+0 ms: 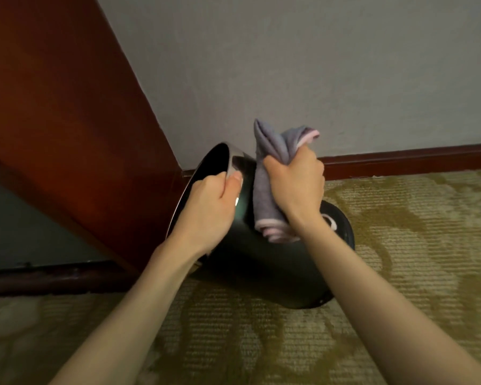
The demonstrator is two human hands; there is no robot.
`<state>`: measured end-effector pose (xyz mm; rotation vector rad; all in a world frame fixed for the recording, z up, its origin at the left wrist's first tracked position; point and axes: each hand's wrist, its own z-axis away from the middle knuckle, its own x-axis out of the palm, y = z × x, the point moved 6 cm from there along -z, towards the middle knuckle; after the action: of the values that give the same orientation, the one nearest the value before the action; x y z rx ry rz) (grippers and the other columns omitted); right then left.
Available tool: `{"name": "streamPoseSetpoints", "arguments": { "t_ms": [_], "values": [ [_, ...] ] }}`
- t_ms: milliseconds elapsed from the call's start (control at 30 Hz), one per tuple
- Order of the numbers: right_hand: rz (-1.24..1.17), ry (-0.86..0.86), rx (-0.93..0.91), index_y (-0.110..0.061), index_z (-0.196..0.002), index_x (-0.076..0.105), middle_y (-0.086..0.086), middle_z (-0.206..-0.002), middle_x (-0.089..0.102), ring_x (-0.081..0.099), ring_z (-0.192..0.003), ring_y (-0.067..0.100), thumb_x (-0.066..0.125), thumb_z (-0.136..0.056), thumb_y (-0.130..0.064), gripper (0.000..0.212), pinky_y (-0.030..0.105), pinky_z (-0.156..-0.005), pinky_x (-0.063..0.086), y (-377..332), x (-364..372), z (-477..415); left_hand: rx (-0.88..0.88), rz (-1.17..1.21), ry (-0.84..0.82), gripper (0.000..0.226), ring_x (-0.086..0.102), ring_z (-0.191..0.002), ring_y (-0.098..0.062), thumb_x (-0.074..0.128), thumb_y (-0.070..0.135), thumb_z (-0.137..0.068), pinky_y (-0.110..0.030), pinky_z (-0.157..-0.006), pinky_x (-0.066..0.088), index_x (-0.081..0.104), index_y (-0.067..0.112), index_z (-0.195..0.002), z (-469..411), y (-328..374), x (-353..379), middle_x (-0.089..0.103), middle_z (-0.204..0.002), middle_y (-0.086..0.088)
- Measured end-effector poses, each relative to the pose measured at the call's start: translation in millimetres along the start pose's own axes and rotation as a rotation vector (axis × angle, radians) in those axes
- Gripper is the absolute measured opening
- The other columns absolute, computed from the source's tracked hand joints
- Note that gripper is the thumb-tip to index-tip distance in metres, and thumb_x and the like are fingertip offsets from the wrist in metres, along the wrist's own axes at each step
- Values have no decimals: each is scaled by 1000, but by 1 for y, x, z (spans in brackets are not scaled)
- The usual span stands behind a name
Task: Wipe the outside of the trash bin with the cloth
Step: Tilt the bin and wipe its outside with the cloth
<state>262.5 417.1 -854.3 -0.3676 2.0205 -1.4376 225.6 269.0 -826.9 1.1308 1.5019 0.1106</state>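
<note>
Near the centre of the frame, your left hand grips the metal rim of the dark trash bin, which is tipped on the patterned carpet. Your right hand is clenched round the bunched grey cloth, which hangs against the bin's outer wall.

Patterned carpet bears the trash bin (tilted).

Bin: interior too dark to read; wall partly hidden by cloth and right hand.
Left hand: fingers hidden inside the rim.
Forearms: cut off at bottom edge.
Wood panel: cut off at left and top.
</note>
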Motion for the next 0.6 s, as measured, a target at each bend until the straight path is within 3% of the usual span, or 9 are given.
{"name": "streamPoseSetpoints", "arguments": {
  "t_ms": [133, 233, 367, 467, 533, 600],
  "values": [
    [146, -141, 66, -18, -88, 46, -1, -74, 47, 46, -70, 24, 60, -79, -36, 25, 30, -65, 35, 4, 9, -39, 27, 50, -20, 43, 40, -46, -6, 39, 27, -99, -27, -49, 24, 40, 19, -56, 14, 8, 7, 39, -50, 5],
    [208, -302, 160, -7, -110, 56, 12, -106, 60, 57, -95, 29, 64, -77, -33, 42, 32, -76, 44, 15, 25, -66, 58, 88, -35, 43, 42, -47, -6, 39, 29, -98, -25, -47, 29, 39, 19, -57, 22, 13, 11, 42, -50, 4],
    [300, -465, 254, -10, -135, 46, 15, -131, 53, 52, -115, 33, 62, -82, -29, 58, 33, -89, 42, 25, 38, -79, 91, 118, -58, 41, 45, -46, -7, 37, 32, -96, -17, -45, 29, 43, 16, -59, 31, 16, 14, 44, -50, 0],
    [305, -402, 243, -10, -133, 46, 15, -129, 54, 52, -114, 34, 61, -82, -30, 57, 34, -88, 43, 25, 36, -79, 81, 150, -62, 42, 45, -47, -6, 35, 33, -97, -20, -46, 30, 42, 17, -58, 31, 16, 14, 46, -51, 0],
    [282, -322, 195, -11, -127, 49, 16, -123, 57, 55, -108, 35, 61, -80, -32, 52, 33, -79, 42, 17, 31, -73, 60, 159, -52, 43, 44, -47, -6, 33, 36, -96, -25, -48, 31, 40, 20, -56, 27, 15, 15, 45, -51, 2],
    [253, -246, 134, -12, -121, 52, 17, -120, 58, 55, -105, 37, 60, -80, -36, 49, 31, -74, 37, 3, 26, -62, 26, 139, -17, 46, 43, -46, -3, 34, 34, -98, -22, -46, 27, 37, 24, -53, 22, 12, 14, 42, -48, 5]
  ]
}}
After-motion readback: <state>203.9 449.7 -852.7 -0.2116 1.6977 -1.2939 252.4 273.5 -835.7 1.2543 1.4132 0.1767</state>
